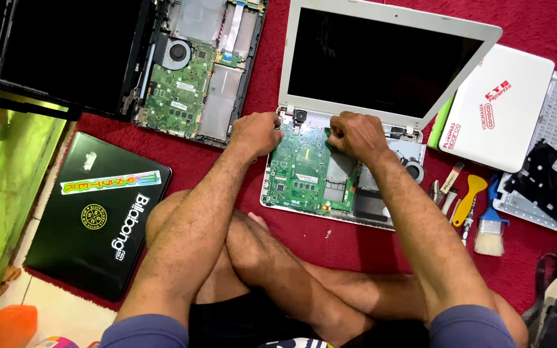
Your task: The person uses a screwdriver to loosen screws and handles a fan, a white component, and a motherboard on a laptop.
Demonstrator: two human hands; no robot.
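Resting on a red mat (330, 241) in front of the person's crossed legs, a white laptop (349, 129) lies with its keyboard cover off, its dark screen (381, 61) tilted up and back, and its green circuit board (304, 171) laid bare inside the white base. Both hands sit on the upper part of that board, close below the hinge. The left hand (257, 133) is curled into a loose fist at the board's upper left corner, knuckles up, fingers tucked under; whether they pinch anything cannot be told. The right hand (356, 135) is likewise bunched, its fingertips pressed down at the board's top edge near the middle, and what they grip, if anything, is hidden. A small round fan (414, 171) shows just right of the right wrist.

Beside the base on the right lie pliers (436, 190), a yellow-handled tool (469, 196) and a blue-handled brush (490, 225). Farther right, a white laptop lid with red stickers (498, 106) leans over another dismantled white shell (549, 174). At the upper left, a black laptop (130, 61) lies opened with its own board exposed, and below it a closed black laptop with stickers (95, 212) rests near the left knee.
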